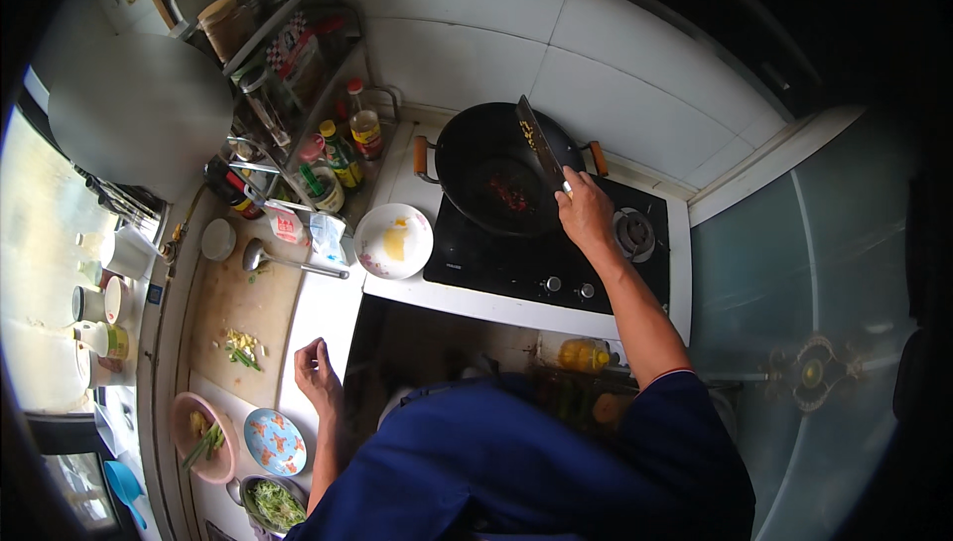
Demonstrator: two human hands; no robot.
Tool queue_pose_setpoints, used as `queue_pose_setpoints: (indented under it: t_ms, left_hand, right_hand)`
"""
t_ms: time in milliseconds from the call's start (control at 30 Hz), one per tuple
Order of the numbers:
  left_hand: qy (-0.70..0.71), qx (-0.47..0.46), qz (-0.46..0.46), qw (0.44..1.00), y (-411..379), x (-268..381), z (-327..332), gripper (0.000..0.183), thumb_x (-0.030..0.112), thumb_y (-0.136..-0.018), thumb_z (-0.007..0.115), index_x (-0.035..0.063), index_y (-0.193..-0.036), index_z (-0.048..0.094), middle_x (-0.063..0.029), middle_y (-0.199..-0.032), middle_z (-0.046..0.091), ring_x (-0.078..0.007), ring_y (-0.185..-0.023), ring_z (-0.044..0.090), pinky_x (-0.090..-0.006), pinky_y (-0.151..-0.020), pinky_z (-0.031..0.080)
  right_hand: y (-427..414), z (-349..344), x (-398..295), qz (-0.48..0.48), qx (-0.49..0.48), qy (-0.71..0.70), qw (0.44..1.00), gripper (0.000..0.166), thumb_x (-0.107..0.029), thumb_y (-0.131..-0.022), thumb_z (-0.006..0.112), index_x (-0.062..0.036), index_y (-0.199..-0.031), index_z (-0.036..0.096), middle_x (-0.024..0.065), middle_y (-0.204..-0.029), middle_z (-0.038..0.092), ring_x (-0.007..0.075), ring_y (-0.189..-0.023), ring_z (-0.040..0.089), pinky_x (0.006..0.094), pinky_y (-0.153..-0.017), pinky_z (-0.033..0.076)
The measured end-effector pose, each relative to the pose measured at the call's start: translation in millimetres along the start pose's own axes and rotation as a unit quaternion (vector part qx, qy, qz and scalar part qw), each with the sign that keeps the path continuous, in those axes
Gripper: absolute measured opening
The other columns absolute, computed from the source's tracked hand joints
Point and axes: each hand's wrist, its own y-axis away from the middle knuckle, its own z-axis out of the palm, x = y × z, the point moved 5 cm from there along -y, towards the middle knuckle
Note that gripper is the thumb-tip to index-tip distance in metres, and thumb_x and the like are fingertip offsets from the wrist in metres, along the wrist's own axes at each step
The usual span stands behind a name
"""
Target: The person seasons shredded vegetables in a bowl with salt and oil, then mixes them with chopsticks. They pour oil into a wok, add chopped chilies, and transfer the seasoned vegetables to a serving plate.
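Observation:
My right hand (584, 206) grips the handle of a cleaver (542, 145), whose blade is over the black wok (465, 169). Small yellow chopped bits (528, 134) cling to the blade. Red pieces (510, 192), perhaps dried chili, lie in the wok's bottom. My left hand (316, 373) hangs with bent fingers by the counter edge, near the cutting board (223, 299); nothing shows in it. On the board lie chopped pale bits and green scallion pieces (244, 353), with a metal ladle (257, 255) farther up. A white plate (370, 232) with yellow residue stands left of the gas stove (484, 262).
A pink bowl (227, 459), a blue patterned plate (275, 442) and a bowl of shredded greens (274, 505) stand at the lower left. Sauce bottles (365, 128) stand beside a spice rack (287, 124). A tiled wall (476, 57) rises behind the wok.

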Motion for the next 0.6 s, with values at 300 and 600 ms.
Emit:
queue_pose_setpoints:
  t_ms: [300,600]
  left_hand:
    - [0.000,-0.152,0.231,0.961,-25,150,127,0.035,0.003,-0.096,0.064,0.0050,-0.131,0.064,-0.0190,-0.130,0.065,-0.0354,-0.122,0.062,-0.0412,-0.104,0.048]
    - [-0.084,-0.245,0.515,0.817,-29,336,342,0.072,0.011,-0.090,0.056,0.0053,-0.157,0.031,-0.0157,-0.165,0.029,-0.0349,-0.153,0.028,-0.0523,-0.120,0.027]
  right_hand:
    - [4,-15,23,-0.026,0.045,-0.142,0.989,0.045,-0.015,-0.088,0.073,0.0040,-0.127,0.063,0.0248,-0.118,0.067,0.0437,-0.109,0.064,0.0466,-0.091,0.052]
    - [15,-45,25,0.038,0.028,-0.234,0.971,0.047,-0.016,-0.087,0.074,0.0066,-0.126,0.062,0.0269,-0.117,0.068,0.0431,-0.110,0.065,0.0446,-0.095,0.052]
